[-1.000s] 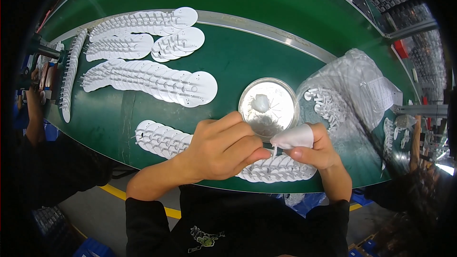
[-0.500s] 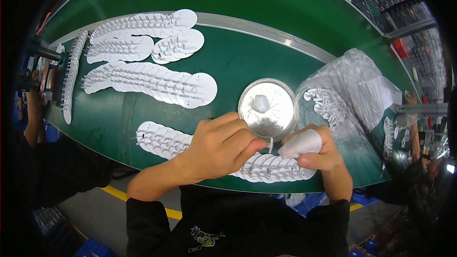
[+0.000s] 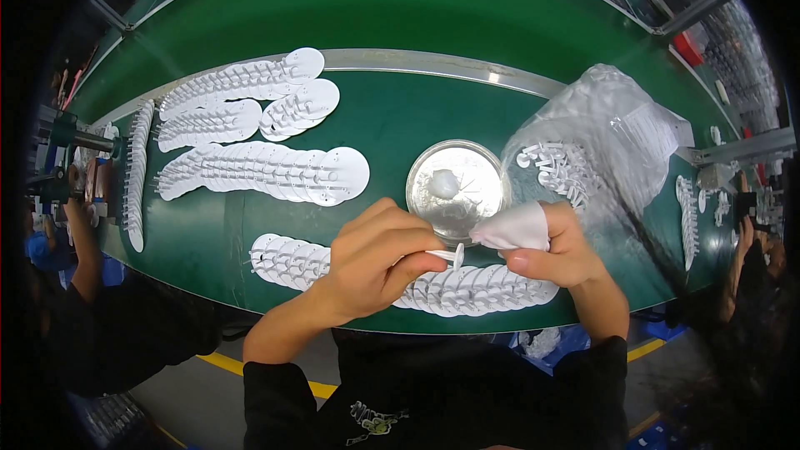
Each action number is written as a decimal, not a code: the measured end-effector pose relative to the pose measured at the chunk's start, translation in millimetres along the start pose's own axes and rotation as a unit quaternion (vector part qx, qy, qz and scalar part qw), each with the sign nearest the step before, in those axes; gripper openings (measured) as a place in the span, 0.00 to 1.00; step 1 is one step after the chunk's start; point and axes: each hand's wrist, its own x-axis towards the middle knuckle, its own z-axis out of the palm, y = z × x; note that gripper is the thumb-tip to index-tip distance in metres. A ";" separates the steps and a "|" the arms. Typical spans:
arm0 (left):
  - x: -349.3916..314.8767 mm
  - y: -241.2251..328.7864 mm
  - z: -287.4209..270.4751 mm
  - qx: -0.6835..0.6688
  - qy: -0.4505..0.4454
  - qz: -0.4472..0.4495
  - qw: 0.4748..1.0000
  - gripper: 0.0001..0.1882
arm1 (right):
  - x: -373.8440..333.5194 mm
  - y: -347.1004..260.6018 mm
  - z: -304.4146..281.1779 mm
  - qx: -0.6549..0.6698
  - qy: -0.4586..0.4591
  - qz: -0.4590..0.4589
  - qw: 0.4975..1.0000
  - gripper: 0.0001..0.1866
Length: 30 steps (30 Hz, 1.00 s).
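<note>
My left hand (image 3: 382, 260) pinches a small white plastic pin (image 3: 455, 257) with a flat round head, its stem between thumb and fingers. In my right hand (image 3: 560, 252) a white cloth (image 3: 515, 227) is bunched over the fingertips, its tip close to the pin's head. Whether cloth and pin touch I cannot tell. Below both hands lies a row of overlapping white discs with prongs (image 3: 477, 292), partly hidden by my left hand. Just beyond them stands a round metal dish (image 3: 419, 200) holding a whitish translucent lump (image 3: 443, 184).
A clear plastic bag (image 3: 612, 108) with several white pins (image 3: 557, 168) lies at the right. More rows of white discs (image 3: 275, 168) cover the table's left side. A metal rail (image 3: 450, 65) edges the back. Other people's arms (image 3: 81, 246) show at both sides.
My left hand has turned slightly, and the pin it holds now shows more of its head. The cloth in my right hand has moved a little left, nearer the pin. The whole view has shifted.
</note>
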 end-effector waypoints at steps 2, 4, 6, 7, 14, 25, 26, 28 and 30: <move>-0.4 1.2 -0.4 0.009 0.011 0.007 1.000 0.09 | -1.0 0.6 -0.1 0.011 -0.006 0.004 1.000 0.17; -2.0 1.9 -1.2 0.021 0.017 0.021 0.999 0.12 | -0.5 1.9 1.2 0.021 -0.002 -0.011 1.000 0.17; -2.1 2.0 -1.8 0.026 0.020 0.030 0.999 0.13 | 0.2 1.1 1.7 0.013 -0.010 -0.009 1.000 0.18; -2.4 2.2 -2.3 0.030 0.023 0.038 0.999 0.13 | 0.4 0.9 2.4 0.004 -0.018 -0.007 1.000 0.18; -1.6 2.8 -5.5 0.046 0.014 0.056 0.997 0.13 | -0.1 -0.9 2.4 0.005 -0.020 -0.011 1.000 0.18; 5.4 46.8 2.5 0.155 -0.214 0.031 0.964 0.17 | -185.7 44.3 -11.4 -0.114 0.352 -0.003 0.929 0.21; 4.7 51.9 6.4 0.157 -0.244 0.014 0.957 0.17 | -192.6 55.1 -8.9 -0.101 0.358 -0.007 0.928 0.21; 3.6 57.4 12.4 0.169 -0.286 0.008 0.943 0.16 | -206.2 77.4 0.0 -0.137 0.435 -0.010 0.890 0.20; 2.0 62.8 10.4 0.212 -0.295 0.007 0.932 0.14 | -215.4 89.2 7.0 -0.119 0.451 -0.031 0.884 0.20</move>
